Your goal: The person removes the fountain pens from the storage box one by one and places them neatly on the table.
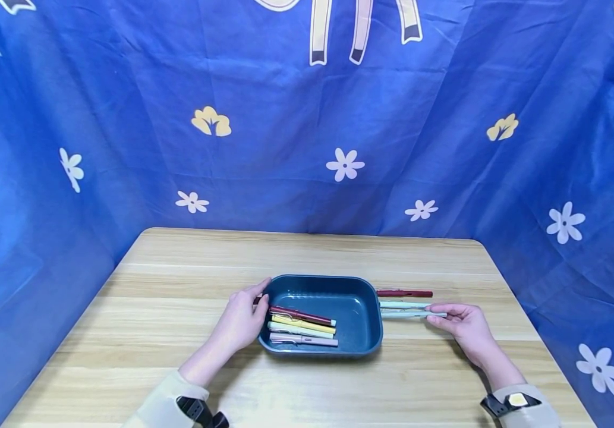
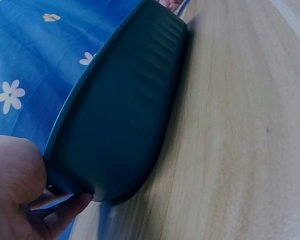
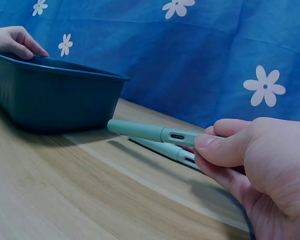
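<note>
Pinching green pen (image 3: 140, 131) between thumb and fingers of my right hand (image 1: 464, 330), held toward its right end, clear above desk (image 1: 296, 392). Long free end points at tray (image 1: 360, 318), below rim level; too little lift could knock wall. Loose pinch could let barrel (slim, smooth-looking) swivel. Second green pen (image 1: 400, 305) just beside, easily nudged; dark red pen (image 1: 405, 293) beyond. My left hand (image 1: 243, 318) grips tray's left rim; slack there, tray could slide, four pens (image 1: 303, 331) inside rolling.

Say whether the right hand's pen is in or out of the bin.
Out: the right hand pinches the pale green pen above the table, outside the bin.
</note>
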Demonstrator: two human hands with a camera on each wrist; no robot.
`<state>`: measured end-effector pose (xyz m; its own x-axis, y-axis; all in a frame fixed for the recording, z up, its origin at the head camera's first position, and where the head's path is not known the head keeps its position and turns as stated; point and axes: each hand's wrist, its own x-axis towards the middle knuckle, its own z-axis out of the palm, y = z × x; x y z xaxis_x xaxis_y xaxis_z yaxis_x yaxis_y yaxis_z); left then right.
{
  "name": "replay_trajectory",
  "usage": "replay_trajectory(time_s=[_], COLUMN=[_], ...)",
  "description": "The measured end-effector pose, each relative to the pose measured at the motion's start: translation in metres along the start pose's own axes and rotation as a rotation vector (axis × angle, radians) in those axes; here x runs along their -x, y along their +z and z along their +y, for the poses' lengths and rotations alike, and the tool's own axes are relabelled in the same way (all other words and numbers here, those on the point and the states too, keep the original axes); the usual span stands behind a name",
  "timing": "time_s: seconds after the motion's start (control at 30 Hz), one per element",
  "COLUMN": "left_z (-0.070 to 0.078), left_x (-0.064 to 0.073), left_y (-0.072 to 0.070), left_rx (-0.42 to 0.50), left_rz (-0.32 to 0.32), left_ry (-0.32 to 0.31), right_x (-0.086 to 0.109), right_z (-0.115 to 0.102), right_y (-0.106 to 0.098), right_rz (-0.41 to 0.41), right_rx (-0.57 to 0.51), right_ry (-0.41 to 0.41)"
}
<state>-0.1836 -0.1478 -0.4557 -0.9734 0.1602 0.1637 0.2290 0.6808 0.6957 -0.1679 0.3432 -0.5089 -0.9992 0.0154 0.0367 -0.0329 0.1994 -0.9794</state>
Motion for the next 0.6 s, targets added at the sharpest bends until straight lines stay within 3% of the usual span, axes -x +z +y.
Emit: replay_trajectory(time_s=[0.33,0.6], left_z=[-0.0008,-0.0002], left_x=[0.0002,0.0], left_y=[0.0012,0.001], left_rx=[0.003,0.008], left_rz=[0.009,0.003], left_ry=[0.009,0.006], right_x=[-0.0016,-0.0016], right_z=[0.0073,0.0043], right_y=[-0.0006,-0.0013], right_rz=[0.005,-0.058], right_rx=[0.015,0.065], right_ry=[0.026,-0.012])
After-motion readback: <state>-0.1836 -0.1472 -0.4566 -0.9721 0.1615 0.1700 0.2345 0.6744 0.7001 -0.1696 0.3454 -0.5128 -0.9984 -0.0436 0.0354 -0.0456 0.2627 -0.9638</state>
